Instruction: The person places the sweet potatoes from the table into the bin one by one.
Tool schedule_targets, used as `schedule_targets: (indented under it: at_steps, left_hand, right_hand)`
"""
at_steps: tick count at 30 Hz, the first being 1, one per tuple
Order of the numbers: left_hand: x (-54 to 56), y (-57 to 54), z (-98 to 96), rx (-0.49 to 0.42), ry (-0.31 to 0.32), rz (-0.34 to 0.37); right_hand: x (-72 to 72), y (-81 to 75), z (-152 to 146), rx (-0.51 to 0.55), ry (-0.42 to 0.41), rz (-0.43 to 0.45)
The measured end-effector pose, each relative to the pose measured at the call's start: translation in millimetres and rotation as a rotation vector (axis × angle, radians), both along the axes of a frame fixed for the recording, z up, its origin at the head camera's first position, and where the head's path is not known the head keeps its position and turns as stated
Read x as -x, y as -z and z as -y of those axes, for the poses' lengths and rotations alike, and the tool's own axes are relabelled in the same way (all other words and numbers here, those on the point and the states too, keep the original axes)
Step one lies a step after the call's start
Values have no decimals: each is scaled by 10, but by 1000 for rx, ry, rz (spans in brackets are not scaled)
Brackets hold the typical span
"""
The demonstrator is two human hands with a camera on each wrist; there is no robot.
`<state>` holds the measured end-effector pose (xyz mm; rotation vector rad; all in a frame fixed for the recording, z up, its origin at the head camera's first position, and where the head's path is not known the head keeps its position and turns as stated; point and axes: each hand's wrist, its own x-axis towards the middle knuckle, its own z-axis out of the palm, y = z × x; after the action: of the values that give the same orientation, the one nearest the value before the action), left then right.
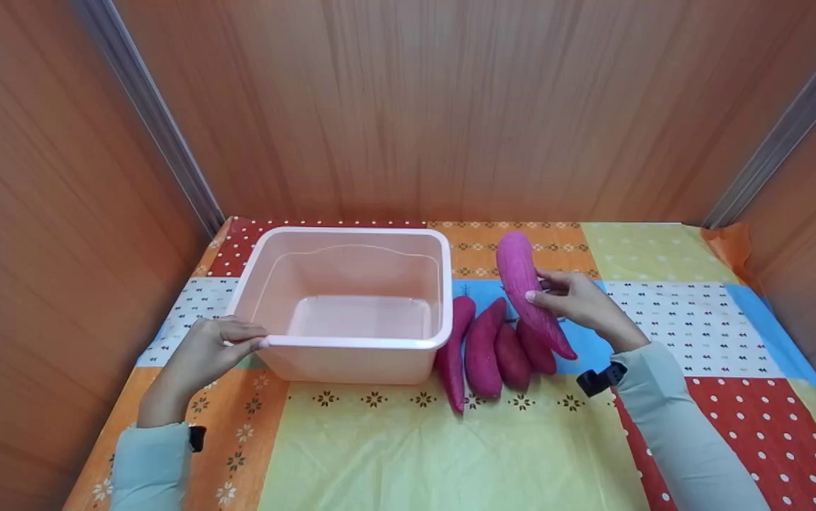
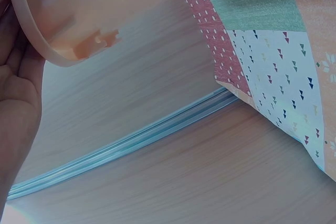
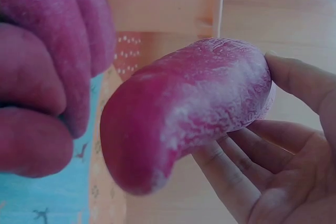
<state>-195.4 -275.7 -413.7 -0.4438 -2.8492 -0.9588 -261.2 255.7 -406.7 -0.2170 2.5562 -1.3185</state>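
Note:
A pale pink plastic tub [image 1: 362,363] stands upright on the table, with nothing visible inside it. At its front left corner my left hand [image 1: 202,358] pinches the rim between thumb and fingers; the left wrist view shows that hand [image 2: 20,85] against the tub's rim [image 2: 29,17]. My right hand [image 1: 585,304] holds a long, curved, magenta sweet potato [image 1: 521,280] up above the others. Seen from the right wrist, thumb and fingers grip the sweet potato [image 3: 189,108] from the side. Several more sweet potatoes [image 1: 482,348] lie side by side just right of the tub.
A patchwork-patterned cloth [image 1: 443,454] covers the table. Wood-grain panels [image 1: 408,106] rise behind and on both sides, joined by metal corner strips [image 1: 160,106]. The loose sweet potatoes lie between the tub and my right forearm [image 1: 685,426].

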Motion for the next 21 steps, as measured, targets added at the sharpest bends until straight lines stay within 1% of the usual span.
schedule_targets:
  at_steps: [7,18,21]
  left_hand:
    - [-10,-3,-1,-11,12,3]
    - [-25,-22,-15,-18,16,20]
    - [-24,-14,-14,-21,18,4]
  right_hand:
    - [76,-90,136,31,-31,-1]
    - [191,-264,389,42,-75,-14]
    - [222,-311,458,39,-91,-24]
